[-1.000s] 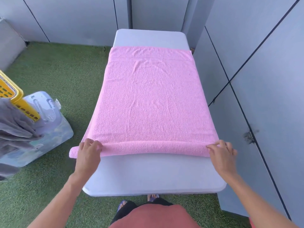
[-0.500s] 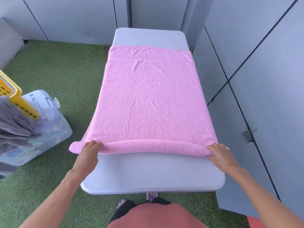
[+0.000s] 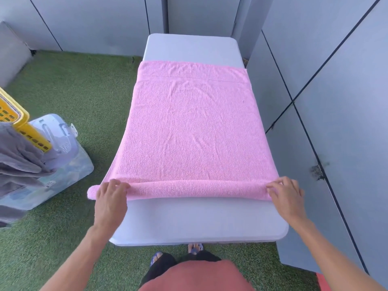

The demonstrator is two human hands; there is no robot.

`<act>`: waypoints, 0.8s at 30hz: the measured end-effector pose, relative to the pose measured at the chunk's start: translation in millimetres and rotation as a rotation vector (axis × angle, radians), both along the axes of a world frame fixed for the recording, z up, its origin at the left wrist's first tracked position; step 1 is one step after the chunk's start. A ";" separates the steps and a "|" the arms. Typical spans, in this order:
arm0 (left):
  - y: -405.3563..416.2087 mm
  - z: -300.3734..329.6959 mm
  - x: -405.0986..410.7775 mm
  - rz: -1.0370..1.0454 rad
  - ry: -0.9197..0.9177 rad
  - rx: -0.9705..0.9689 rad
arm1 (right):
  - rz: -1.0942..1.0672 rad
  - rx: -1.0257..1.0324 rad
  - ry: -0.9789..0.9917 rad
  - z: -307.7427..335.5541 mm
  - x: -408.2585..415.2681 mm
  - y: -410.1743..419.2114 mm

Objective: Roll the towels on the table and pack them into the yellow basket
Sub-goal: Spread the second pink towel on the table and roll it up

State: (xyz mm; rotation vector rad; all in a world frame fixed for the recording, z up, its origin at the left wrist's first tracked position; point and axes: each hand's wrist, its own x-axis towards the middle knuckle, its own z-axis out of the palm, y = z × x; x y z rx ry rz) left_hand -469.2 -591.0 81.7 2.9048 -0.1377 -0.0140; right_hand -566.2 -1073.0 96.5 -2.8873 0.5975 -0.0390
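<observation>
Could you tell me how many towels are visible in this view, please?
2 that can be told apart: a pink towel spread on the white table, its near edge rolled, and a grey towel draped over the yellow basket at left. More may be hidden there.

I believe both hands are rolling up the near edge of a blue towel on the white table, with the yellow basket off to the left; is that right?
Not quite: the towel is pink, not blue, as the head view shows. The rest holds: the left hand and right hand are rolling its near edge on the white table, with the yellow basket off to the left.
</observation>
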 end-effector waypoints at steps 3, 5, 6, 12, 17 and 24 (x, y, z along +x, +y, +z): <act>-2.6 -18.1 -26.6 -0.079 0.002 0.120 | 0.100 -0.113 0.014 -11.2 -15.9 12.9; -1.0 -27.0 -24.1 -0.103 0.050 0.112 | 0.137 -0.082 0.108 -17.8 -15.9 12.6; -1.5 -27.8 -17.2 -0.099 0.071 0.099 | 0.146 -0.050 0.126 -20.1 -11.8 11.4; -9.1 -12.8 17.3 -0.052 0.136 0.036 | 0.149 0.031 0.150 -19.5 14.7 1.9; 9.1 -2.8 25.1 -0.064 0.409 0.016 | 0.223 0.070 0.463 -1.3 18.1 -12.2; 16.0 12.2 48.2 0.112 0.231 -0.243 | -0.143 0.604 0.409 23.1 38.9 -16.4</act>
